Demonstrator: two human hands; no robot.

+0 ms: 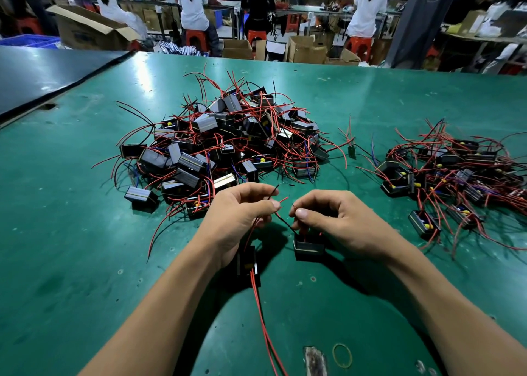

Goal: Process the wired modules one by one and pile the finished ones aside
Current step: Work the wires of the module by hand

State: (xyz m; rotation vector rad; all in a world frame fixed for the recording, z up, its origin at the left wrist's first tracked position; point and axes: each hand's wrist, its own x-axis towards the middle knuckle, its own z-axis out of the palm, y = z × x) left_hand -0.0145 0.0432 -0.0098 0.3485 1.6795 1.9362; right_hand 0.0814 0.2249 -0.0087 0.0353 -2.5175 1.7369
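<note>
At a green table [85,261] in a busy workshop, a large heap of wired modules [219,141] waits centre-far, and a smaller pile [445,173] on the right suggests most work remains. The left hand [239,213] and right hand [336,213] pinch leads; the right's module [309,247] hangs open-end up, long axis left-right. Another module [248,267] dangles below the left hand.

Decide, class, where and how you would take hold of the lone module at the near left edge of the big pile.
Grip the lone module by its two long flat sides, coming from above with your left hand. The boxy body lies flat and apart from the pile; its thin wires give poor hold.
</note>
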